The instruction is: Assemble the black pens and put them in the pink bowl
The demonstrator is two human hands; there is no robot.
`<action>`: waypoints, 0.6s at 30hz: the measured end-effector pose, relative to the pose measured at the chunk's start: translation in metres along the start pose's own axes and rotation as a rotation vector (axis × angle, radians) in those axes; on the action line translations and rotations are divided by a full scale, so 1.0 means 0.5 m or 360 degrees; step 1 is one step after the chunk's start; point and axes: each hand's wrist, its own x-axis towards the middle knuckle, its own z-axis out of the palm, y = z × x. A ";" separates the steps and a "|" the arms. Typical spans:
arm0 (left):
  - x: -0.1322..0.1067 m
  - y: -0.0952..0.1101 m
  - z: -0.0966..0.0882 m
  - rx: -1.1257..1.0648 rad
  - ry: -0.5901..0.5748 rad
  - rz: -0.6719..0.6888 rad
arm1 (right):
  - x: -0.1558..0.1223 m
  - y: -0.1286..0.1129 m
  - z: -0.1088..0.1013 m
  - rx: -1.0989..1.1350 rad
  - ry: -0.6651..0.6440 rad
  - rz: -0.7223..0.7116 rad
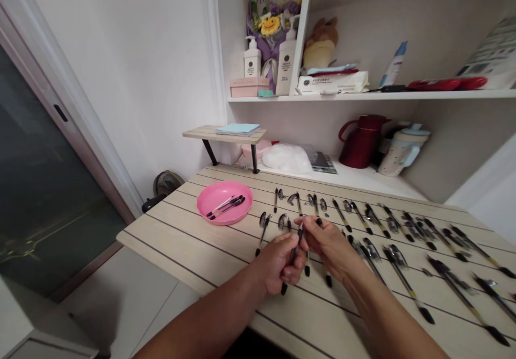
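Note:
My left hand (284, 262) is closed around a black pen (297, 249), held at a slant with its black end below the fist. My right hand (324, 241) is closed too, its thumb and fingertips pinched at the pen's upper tip. A small dark piece (319, 222) shows beside the right fingers; whether they hold it I cannot tell. Beneath and around both hands lie disassembled pens, among them a pen barrel (263, 236) with a dark clipped cap (263, 219) by its top. My fingers partly hide the nearest pens.
A pink bowl (224, 187) holding several pens stands at the left of the slatted table (169, 230). Rows of pen parts (407, 284) spread across the right side. Behind are a small raised shelf (201, 132), a red jug (360, 141) and a pale tumbler (403, 152).

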 end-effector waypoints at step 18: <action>0.001 0.009 -0.013 -0.0180 -0.0184 -0.0135 | 0.000 0.003 0.009 0.0044 -0.0026 -0.0121</action>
